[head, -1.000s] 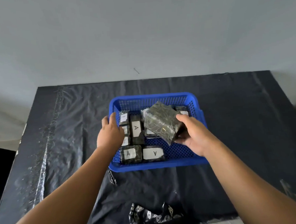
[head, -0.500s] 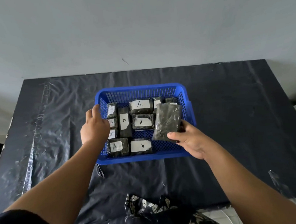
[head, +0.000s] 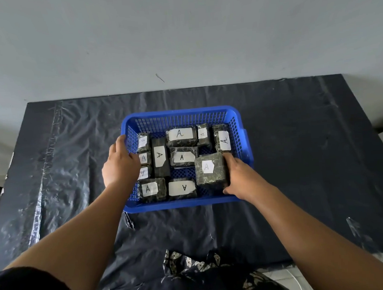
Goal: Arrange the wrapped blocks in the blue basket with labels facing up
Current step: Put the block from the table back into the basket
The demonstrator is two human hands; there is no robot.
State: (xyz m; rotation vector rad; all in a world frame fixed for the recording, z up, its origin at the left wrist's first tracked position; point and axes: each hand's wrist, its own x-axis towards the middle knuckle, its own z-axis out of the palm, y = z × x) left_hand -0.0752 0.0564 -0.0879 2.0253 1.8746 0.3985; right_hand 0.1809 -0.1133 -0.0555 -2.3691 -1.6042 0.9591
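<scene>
A blue mesh basket (head: 180, 115) stands on the black-covered table and holds several dark wrapped blocks, each with a white label marked A facing up. My right hand (head: 240, 177) grips a large wrapped block (head: 210, 171) at the basket's near right, label up, resting on the basket floor. My left hand (head: 119, 164) rests on the basket's left rim, fingers over the wall beside three small blocks (head: 143, 158). A long block (head: 160, 157) lies upright in the picture next to them.
The table (head: 297, 150) is covered in wrinkled black plastic sheet, with a grey wall behind it. Patterned dark cloth (head: 192, 269) shows at the near edge, below the table.
My right hand turned the large block over, brought its label up and lowered it into the basket's near right corner. My left hand stayed on the left rim.
</scene>
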